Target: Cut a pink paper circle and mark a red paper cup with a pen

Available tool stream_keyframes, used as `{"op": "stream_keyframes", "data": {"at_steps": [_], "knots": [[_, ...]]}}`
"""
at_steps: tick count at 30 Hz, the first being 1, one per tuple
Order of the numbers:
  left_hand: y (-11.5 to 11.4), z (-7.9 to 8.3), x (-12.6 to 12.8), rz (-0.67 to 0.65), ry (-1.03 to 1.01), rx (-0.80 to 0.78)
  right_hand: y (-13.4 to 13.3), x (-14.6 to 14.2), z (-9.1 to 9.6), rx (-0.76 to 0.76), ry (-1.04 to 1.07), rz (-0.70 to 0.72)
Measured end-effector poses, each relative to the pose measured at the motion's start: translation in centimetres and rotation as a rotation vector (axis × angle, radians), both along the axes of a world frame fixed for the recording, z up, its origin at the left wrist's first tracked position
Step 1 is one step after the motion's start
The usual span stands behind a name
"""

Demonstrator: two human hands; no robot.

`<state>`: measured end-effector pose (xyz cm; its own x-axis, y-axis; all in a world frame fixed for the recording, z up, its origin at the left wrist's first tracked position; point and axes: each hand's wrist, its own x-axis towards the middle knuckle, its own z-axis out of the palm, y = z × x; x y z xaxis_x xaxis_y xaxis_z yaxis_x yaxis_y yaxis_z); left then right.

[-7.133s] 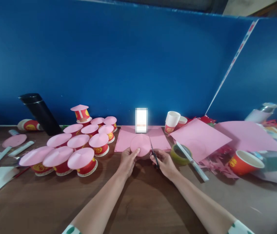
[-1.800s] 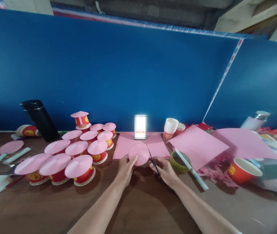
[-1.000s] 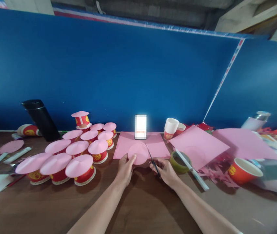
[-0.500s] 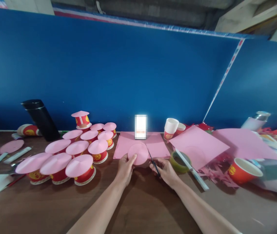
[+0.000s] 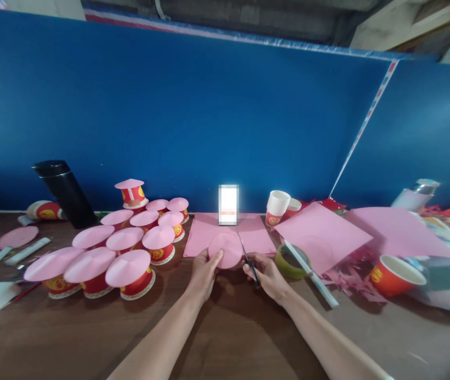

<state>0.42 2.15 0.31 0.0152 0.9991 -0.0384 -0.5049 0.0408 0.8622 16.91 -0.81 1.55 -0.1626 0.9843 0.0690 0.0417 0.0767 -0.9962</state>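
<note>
Head view: the left hand (image 5: pixel 203 275) pinches a pink disc (image 5: pixel 230 247) at its 8 o'clock edge, fingers (image 5: pixel 217 259) tight on it. At the disc's 4 o'clock, the right hand (image 5: pixel 268 277) grasps dark scissors (image 5: pixel 253 273), blades along the 3 o'clock rim. Pink sheets (image 5: pixel 205 227) lie on the bench (image 5: pixel 225 338) at 12 o'clock.

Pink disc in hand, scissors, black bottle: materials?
Pink disc: likely matte paper or thin card; thin, evenly coloured, no gloss.
Scissors: probably metal blades, judging by the slim grey shape; dark handle looks like plastic, partly hidden by the right hand.
Black bottle: smooth, dark; coated metal or plastic, can't tell.
</note>
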Motion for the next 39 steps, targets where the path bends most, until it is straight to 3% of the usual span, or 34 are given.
{"op": "stream_keyframes", "data": {"at_steps": [12,39], "knots": [[-0.05,0.29,0.04,0.002,-0.037,-0.019,0.33,0.26,-0.82,0.033,-0.043,-0.016],[0.03,0.23,-0.07,0.013,-0.035,-0.025,0.35,0.2,-0.73,0.03,-0.082,-0.038]]}}
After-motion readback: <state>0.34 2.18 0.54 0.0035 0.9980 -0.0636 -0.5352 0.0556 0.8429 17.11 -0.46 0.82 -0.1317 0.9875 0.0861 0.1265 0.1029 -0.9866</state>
